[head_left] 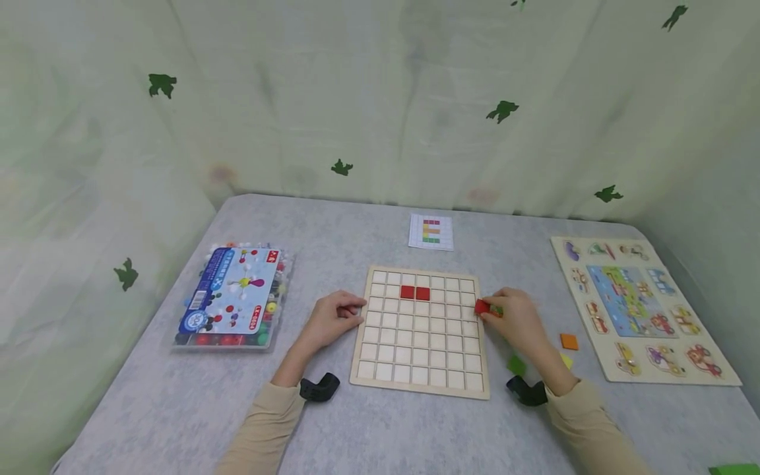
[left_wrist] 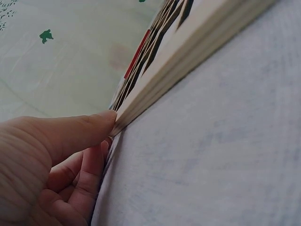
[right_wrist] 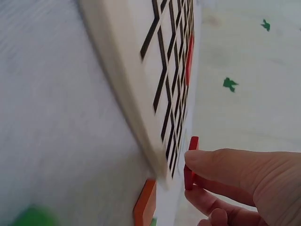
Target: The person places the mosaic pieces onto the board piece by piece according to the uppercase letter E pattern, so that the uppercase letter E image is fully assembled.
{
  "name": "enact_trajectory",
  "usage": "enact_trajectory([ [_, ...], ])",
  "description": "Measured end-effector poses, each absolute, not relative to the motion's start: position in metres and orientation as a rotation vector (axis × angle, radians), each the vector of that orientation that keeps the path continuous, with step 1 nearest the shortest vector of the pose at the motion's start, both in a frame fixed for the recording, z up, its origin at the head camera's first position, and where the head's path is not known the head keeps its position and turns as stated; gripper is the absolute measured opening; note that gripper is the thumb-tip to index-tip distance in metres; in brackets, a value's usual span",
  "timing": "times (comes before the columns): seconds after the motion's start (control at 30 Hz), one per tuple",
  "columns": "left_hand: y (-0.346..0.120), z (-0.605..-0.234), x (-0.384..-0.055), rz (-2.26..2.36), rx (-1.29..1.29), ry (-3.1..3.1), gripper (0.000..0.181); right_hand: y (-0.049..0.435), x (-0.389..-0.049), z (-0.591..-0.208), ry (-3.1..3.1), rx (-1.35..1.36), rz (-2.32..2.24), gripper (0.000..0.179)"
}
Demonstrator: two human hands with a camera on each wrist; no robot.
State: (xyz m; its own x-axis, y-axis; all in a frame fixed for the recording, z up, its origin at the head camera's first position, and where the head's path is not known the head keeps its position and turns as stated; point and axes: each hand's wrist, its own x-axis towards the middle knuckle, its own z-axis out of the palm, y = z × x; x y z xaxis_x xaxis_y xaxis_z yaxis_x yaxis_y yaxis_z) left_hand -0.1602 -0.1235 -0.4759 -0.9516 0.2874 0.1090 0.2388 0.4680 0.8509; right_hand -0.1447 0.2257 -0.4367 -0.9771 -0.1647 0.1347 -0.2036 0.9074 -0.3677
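A wooden grid board (head_left: 420, 340) lies on the table, with two red square tiles (head_left: 415, 292) side by side in its second row from the far edge. My left hand (head_left: 328, 321) grips the board's left edge; in the left wrist view the thumb (left_wrist: 87, 134) presses at the rim and the other fingers curl below it. Between thumb and fingers, my right hand (head_left: 515, 320) pinches another red square tile (right_wrist: 190, 165), held upright by the board's right edge. A green piece (head_left: 496, 310) shows partly behind the right fingers.
Near the right forearm lie an orange tile (head_left: 569, 341), a yellow tile (head_left: 567, 361) and a green tile (head_left: 516, 365). A pattern card (head_left: 431, 232) is beyond the board. A clear box of coloured balls (head_left: 228, 297) stands left; a picture puzzle board (head_left: 638, 310) lies right.
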Motion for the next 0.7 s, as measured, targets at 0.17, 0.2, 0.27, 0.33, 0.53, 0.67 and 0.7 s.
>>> enact_trajectory([
  [0.17,-0.123,-0.476,-0.16,1.508,0.477,2.66,0.027,0.209,-0.156,-0.436,-2.967,0.379,0.624,0.029],
  [0.2,-0.123,-0.476,-0.16,1.506,0.481,2.661,0.027,0.205,-0.158,-0.436,-2.971,0.398,0.616,0.03],
  [0.27,-0.123,-0.475,-0.159,1.508,0.479,2.66,0.027,0.198,-0.161,-0.435,-2.984,0.43,0.616,0.03],
  [0.33,-0.122,-0.475,-0.159,1.51,0.474,2.66,0.027,0.192,-0.164,-0.434,-2.99,0.468,0.602,0.029],
  [0.53,-0.122,-0.474,-0.16,1.507,0.453,2.663,0.026,0.176,-0.176,-0.435,-2.971,0.581,0.595,0.025],
  [0.67,-0.122,-0.474,-0.16,1.511,0.456,2.662,0.026,0.17,-0.182,-0.437,-2.99,0.603,0.63,0.024],
  [0.7,-0.122,-0.474,-0.16,1.511,0.457,2.663,0.026,0.168,-0.184,-0.437,-2.994,0.61,0.628,0.023],
])
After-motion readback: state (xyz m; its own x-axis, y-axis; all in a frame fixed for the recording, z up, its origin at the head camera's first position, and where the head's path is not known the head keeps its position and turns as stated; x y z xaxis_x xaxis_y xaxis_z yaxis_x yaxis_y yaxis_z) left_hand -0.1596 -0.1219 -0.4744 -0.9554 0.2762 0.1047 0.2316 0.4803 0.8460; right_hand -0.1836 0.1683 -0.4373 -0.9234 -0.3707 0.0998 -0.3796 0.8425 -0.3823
